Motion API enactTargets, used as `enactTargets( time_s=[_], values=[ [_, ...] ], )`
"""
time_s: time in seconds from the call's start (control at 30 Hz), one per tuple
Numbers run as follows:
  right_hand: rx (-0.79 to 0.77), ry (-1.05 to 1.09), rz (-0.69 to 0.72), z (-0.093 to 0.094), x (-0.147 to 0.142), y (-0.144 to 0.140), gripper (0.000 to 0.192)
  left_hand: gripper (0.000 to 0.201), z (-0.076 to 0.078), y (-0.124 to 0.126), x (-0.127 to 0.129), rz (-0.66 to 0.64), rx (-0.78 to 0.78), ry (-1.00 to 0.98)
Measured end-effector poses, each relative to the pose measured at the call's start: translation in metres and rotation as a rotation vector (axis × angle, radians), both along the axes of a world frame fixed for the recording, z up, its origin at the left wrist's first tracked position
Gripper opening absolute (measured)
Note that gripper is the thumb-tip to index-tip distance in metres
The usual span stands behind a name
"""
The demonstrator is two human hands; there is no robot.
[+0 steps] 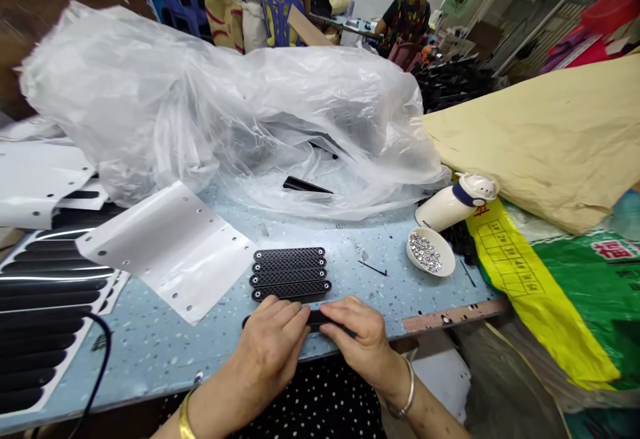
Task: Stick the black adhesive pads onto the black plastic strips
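My left hand is closed over the left part of a black plastic strip at the table's front edge. Thumb and fingers of my right hand grip the same strip toward its right end. Only its middle and a bit of its left tip show; the rest is covered by my hands. Just beyond lie several black textured strips side by side, each with a small metal piece at both ends. A white bowl of small silver metal parts stands to the right.
Behind is a large clear plastic bag with a loose black piece. White sheets with holes and black strips lie left. A cream bottle lies near the bowl, beside a yellow-green sack. A person sits far back.
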State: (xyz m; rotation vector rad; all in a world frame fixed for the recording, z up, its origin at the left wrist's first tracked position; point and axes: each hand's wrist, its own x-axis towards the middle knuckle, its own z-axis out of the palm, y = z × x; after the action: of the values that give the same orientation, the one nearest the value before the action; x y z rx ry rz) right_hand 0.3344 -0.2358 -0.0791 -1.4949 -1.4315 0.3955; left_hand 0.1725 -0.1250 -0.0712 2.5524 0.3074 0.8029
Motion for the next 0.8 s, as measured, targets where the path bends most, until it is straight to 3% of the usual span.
enactTargets(
  time_s=[0.4, 0.5, 0.6, 0.67, 0.8],
  values=[
    [0.041, -0.157, -0.057, 0.001, -0.010, -0.003, 0.031, 0.028, -0.006, -0.004, 0.001, 0.022, -0.041, -0.057],
    [-0.021, -0.198, -0.077, 0.002, -0.008, -0.007, 0.034, 0.035, 0.003, -0.007, -0.004, -0.002, -0.052, -0.070],
    [-0.019, -0.259, -0.088, 0.009, -0.001, -0.013, 0.035, 0.037, 0.021, 0.007, -0.026, -0.007, -0.051, -0.106],
    [0.048, -0.319, -0.117, 0.016, 0.005, -0.015, 0.029, 0.028, 0.033, 0.033, -0.053, 0.104, 0.021, -0.140],
    [0.225, -0.413, -0.082, 0.025, 0.014, 0.003, 0.027, 0.025, 0.048, 0.117, -0.123, 0.803, 0.299, 0.023]
  ],
)
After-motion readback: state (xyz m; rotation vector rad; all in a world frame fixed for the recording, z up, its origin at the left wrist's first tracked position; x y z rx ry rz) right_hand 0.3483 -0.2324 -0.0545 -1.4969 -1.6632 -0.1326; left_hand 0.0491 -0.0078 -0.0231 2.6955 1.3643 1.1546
